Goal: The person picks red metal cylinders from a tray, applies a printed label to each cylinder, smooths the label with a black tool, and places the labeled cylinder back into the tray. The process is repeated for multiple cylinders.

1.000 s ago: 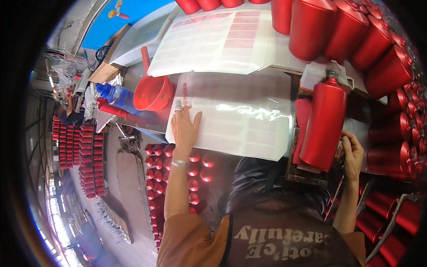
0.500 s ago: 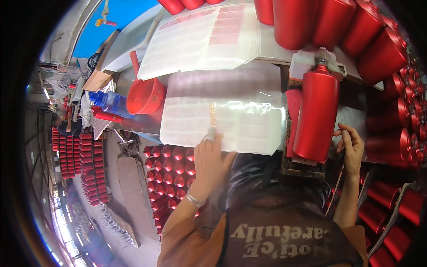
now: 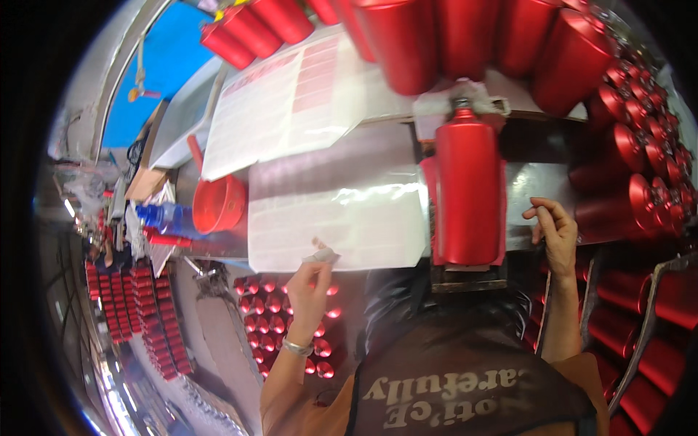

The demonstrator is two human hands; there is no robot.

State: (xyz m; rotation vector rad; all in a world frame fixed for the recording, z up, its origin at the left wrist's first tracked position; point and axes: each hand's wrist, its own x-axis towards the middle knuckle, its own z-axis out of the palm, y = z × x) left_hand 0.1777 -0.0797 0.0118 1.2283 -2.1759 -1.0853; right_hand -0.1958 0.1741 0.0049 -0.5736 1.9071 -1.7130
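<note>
My left hand (image 3: 308, 294) is closed at the near edge of a white translucent sheet (image 3: 334, 196), with a pale grey covering on a fingertip. A small, blurred pale strip (image 3: 318, 243) shows at its fingertips. To the right of the sheet, a glossy red bottle (image 3: 467, 192) lies on a padded holder (image 3: 469, 280), its dark threaded neck pointing away from me. My right hand (image 3: 556, 232) hovers to the right of the bottle, apart from it. Its fingers are loosely curled and spread, with nothing visible in them.
A stack of printed sheets (image 3: 283, 102) lies behind the translucent sheet. Left of it are a red dipper (image 3: 219, 203) and a blue plastic bottle (image 3: 167, 218). Large red bottles (image 3: 465, 36) stand along the far side, and several more lie at the lower right (image 3: 618, 312).
My left hand has drawn back toward me and left, and the strip has come with its fingertips. My right hand stays beside the bottle. The whole view has shifted.
</note>
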